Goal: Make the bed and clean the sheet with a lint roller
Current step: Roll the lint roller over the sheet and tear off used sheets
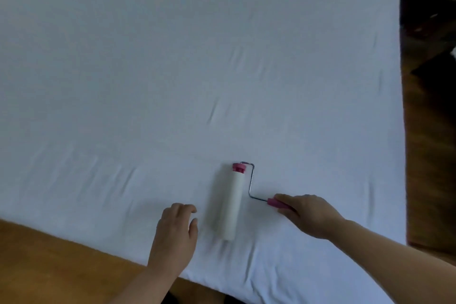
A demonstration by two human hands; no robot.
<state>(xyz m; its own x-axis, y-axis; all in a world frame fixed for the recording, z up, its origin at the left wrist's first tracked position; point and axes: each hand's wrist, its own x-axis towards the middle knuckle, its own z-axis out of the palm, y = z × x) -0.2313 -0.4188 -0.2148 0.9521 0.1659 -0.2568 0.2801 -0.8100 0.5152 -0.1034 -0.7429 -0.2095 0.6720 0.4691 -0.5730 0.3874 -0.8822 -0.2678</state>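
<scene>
Nearest to me, my two bare forearms come in from the bottom edge, both cut off by the frame before the elbow. My left hand lies on the white fabric bed sheet with fingers loosely bent and holding nothing, its fingertips just beside the near end of the roll. My right hand is wrapped around the pink plastic handle of the white lint roller with a bent metal wire arm; my fingers hide most of that handle, so only its left tip shows. The roll lies on the sheet between my hands, its long axis running near to far, the pink end cap at the far end, and the wire looping from that cap back to the handle.

At near left, an orange-brown wooden surface shows beside the sheet's edge; what it belongs to I cannot tell. Farther out, the sheet spreads nearly flat with a few shallow creases, running off the top and left edges. Along the right, a dark wooden floor borders the bed, with dim, blurred shapes at far right that I cannot make out.
</scene>
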